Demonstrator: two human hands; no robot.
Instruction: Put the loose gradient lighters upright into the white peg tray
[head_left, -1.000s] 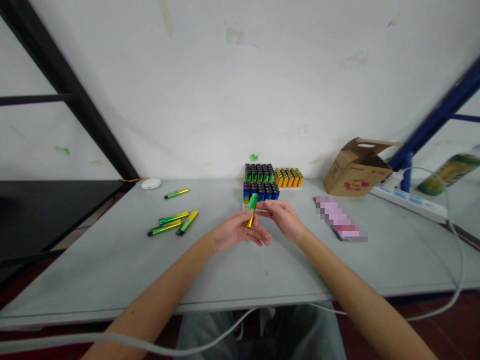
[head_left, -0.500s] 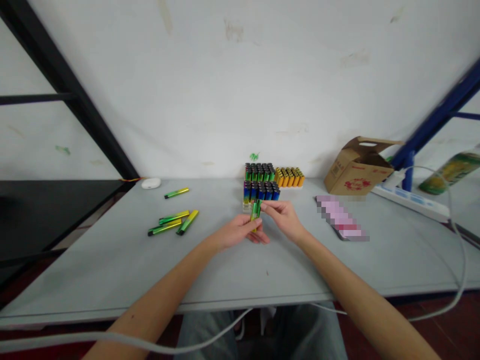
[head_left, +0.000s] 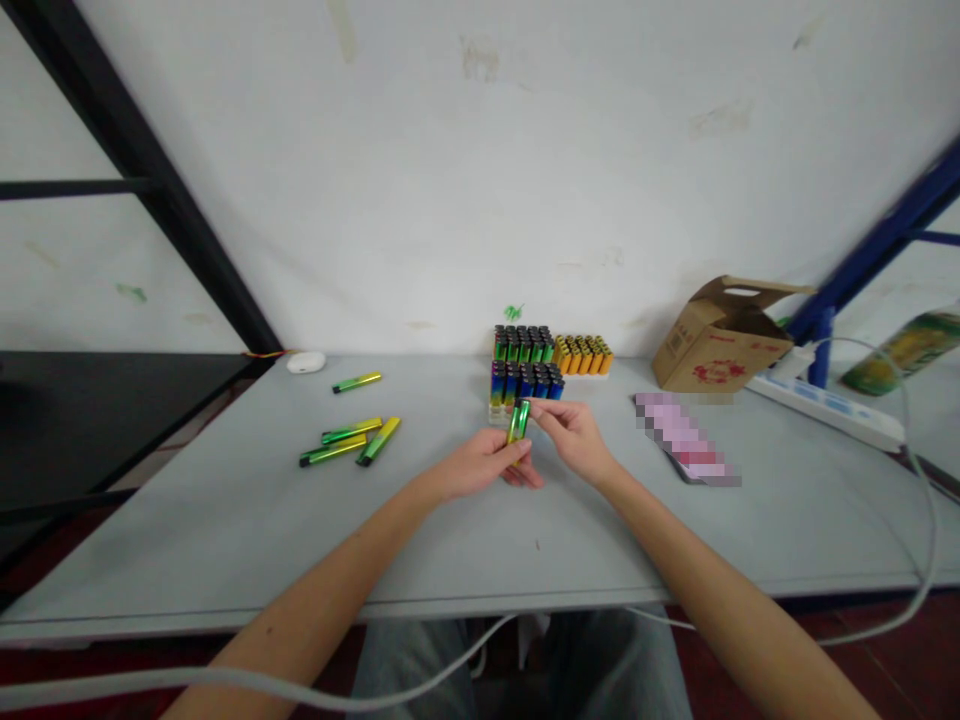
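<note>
1. Lighter (head_left: pixel 517 422), glossy green and yellow, slants upward in the left hand (head_left: pixel 484 460), thumb across its lower part, other fingers behind.
2. The right hand (head_left: pixel 574 435) holds thumb and forefinger narrow beside its dark upper end; whether they grip it, I cannot tell.
3. Just beyond, blue-toned lighters (head_left: pixel 541 382) stand upright in a clear rack (head_left: pixel 496 413); black-topped green lighters (head_left: pixel 523 343) and orange lighters (head_left: pixel 583 355) stand in rows behind.
4. Four shiny loose lighters (head_left: pixel 334 450) lie leftward on the smooth grey table (head_left: pixel 450 550).
5. Rightward, a cardboard box (head_left: pixel 705 350) has its flap raised, contents hidden.
</note>
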